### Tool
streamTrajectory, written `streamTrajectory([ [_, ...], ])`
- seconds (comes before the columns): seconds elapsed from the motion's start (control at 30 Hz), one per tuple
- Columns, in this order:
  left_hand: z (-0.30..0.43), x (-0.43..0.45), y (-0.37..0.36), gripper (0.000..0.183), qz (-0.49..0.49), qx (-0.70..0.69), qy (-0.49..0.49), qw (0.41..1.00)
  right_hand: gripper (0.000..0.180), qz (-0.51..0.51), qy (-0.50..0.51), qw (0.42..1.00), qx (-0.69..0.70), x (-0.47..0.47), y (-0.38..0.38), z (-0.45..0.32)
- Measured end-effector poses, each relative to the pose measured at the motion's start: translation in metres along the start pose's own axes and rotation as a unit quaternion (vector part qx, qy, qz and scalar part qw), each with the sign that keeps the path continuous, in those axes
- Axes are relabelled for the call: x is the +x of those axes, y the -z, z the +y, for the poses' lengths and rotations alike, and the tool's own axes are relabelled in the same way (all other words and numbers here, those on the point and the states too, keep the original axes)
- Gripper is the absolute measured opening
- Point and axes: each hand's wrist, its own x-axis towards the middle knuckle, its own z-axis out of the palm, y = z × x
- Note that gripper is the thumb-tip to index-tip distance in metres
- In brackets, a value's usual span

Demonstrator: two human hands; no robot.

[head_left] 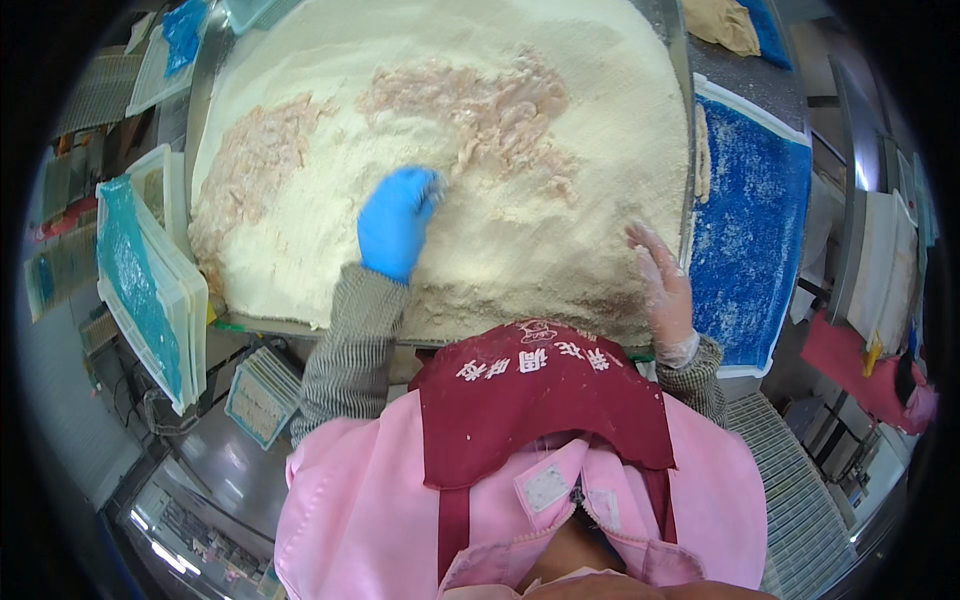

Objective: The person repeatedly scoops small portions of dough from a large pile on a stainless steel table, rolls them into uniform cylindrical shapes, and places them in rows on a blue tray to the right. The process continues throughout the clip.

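Observation:
A bed of pale flour or breading powder fills a wide metal-rimmed tray before me. Raw meat pieces, pale pink and partly coated, lie in a heap at its middle, and another heap of raw meat spreads along the left side. My left hand, in a blue glove, is curled over the powder below the middle heap; whether its fingers hold anything is hidden. My right hand, in a clear powdery glove, is at the tray's right edge over the powder, fingers somewhat spread, holding nothing visible.
Right of the tray lies a white-rimmed tray with a powder-dusted blue mat, with breaded strips along its left edge. A beige cloth-like item is at the upper right. Stacked plastic trays stand left; more trays sit low.

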Motion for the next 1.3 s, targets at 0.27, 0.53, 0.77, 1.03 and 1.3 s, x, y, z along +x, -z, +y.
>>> streamTrajectory([
  [0.27, 0.031, -0.132, 0.011, 0.053, -0.208, -0.056, 0.316, 0.924, 0.046, -0.275, -0.147, 0.931, 0.188, 0.01, -0.093, -0.001],
  [0.53, -0.009, -0.119, -0.04, 0.04, 0.052, -0.044, 0.205, 0.976, 0.053, -0.312, -0.277, 0.831, 0.368, 0.048, -0.172, 0.003],
  [0.77, 0.006, -0.114, -0.041, 0.04, 0.019, -0.119, 0.289, 0.95, 0.049, -0.287, -0.313, 0.84, 0.338, 0.066, -0.202, 0.017],
  [1.03, 0.007, -0.085, -0.047, 0.047, 0.21, -0.195, 0.154, 0.946, 0.036, -0.345, -0.217, 0.797, 0.447, 0.057, -0.219, 0.015],
  [1.3, 0.026, -0.06, -0.115, 0.065, 0.244, -0.621, 0.118, 0.735, 0.068, -0.318, -0.207, 0.753, 0.538, 0.053, -0.221, -0.038],
])
